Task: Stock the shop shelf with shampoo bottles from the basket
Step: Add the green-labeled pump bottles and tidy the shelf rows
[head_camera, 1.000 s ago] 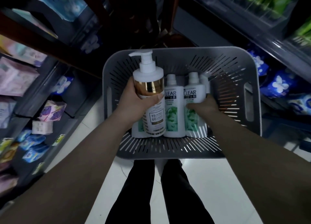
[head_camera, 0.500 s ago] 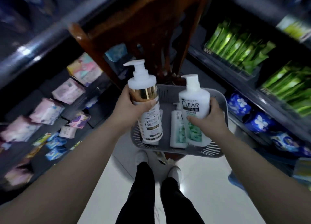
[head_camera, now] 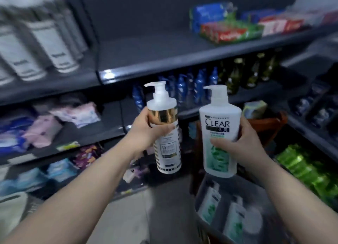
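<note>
Lining the aisle, dark metal shelves (head_camera: 182, 58) are seen, with a bare stretch on the upper one beside red and green boxes (head_camera: 230, 32). A smooth white pump bottle (head_camera: 165, 128) with a glossy gold band is held upright by the left hand (head_camera: 146, 129), fingers wrapped around it. A white CLEAR shampoo bottle (head_camera: 219, 132) is gripped by the right hand (head_camera: 245, 141). More bottles are left in the grey basket (head_camera: 256, 194) below.

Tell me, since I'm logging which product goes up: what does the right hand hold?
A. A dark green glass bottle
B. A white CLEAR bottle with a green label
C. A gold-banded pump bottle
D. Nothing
B: the right hand wraps the CLEAR bottle; the gold-banded bottle is in the left hand.
</note>
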### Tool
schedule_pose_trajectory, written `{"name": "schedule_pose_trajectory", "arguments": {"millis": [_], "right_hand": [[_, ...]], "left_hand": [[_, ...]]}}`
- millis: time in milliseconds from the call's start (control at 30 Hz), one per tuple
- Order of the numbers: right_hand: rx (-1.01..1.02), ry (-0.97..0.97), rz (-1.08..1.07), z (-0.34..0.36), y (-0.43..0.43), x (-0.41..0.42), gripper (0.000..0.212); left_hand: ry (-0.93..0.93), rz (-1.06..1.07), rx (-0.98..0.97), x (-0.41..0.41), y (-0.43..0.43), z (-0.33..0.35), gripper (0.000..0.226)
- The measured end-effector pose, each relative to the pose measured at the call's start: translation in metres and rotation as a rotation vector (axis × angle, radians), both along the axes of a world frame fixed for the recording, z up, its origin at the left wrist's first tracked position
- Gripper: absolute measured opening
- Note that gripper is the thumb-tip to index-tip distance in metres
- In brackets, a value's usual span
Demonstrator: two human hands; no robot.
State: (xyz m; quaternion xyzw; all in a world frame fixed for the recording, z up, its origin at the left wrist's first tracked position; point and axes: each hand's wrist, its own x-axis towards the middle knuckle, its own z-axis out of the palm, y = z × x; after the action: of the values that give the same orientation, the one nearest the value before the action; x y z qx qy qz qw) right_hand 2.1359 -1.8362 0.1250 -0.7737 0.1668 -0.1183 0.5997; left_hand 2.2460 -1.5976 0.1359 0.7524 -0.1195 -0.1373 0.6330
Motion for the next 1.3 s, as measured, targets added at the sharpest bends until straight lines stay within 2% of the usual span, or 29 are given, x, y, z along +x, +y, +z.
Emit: {"name": "schedule_pose_trajectory", "arguments": {"millis": [100, 233, 367, 467, 567, 667, 800, 900, 1033, 1300], "right_hand": [[0.001, -0.056, 0.089, 0.041, 0.036, 0.033, 0.062], [0.005, -0.156, 0.192, 0.081, 0.084, 0.082, 0.056], [0.023, -0.232, 0.240, 0.112, 0.128, 0.135, 0.055], [0.052, -0.299, 0.266, 0.131, 0.152, 0.172, 0.059], [0.070, -0.339, 0.285, 0.144, 0.169, 0.207, 0.059], [0.100, -0.375, 0.289, 0.151, 0.178, 0.239, 0.061], [0.121, -0.391, 0.288, 0.155, 0.180, 0.277, 0.065], [0.133, -0.399, 0.312, 0.156, 0.175, 0.305, 0.069], [0.187, -0.405, 0.346, 0.156, 0.164, 0.338, 0.063], [0.218, -0.368, 0.434, 0.154, 0.136, 0.394, 0.063]], "left_hand": [[-0.082, 0.072, -0.005, 0.015, 0.043, 0.035, 0.056], [-0.153, 0.174, -0.009, 0.040, 0.100, 0.071, 0.064], [-0.222, 0.227, -0.011, 0.067, 0.147, 0.104, 0.050], [-0.278, 0.256, 0.023, 0.089, 0.172, 0.124, 0.069], [-0.318, 0.267, 0.007, 0.109, 0.186, 0.138, 0.079], [-0.345, 0.276, 0.008, 0.128, 0.191, 0.147, 0.069], [-0.379, 0.279, -0.018, 0.157, 0.187, 0.157, 0.041], [-0.403, 0.277, -0.040, 0.175, 0.180, 0.164, 0.041], [-0.437, 0.310, -0.021, 0.197, 0.167, 0.172, 0.036], [-0.421, 0.347, -0.080, 0.238, 0.135, 0.172, 0.040]]}}
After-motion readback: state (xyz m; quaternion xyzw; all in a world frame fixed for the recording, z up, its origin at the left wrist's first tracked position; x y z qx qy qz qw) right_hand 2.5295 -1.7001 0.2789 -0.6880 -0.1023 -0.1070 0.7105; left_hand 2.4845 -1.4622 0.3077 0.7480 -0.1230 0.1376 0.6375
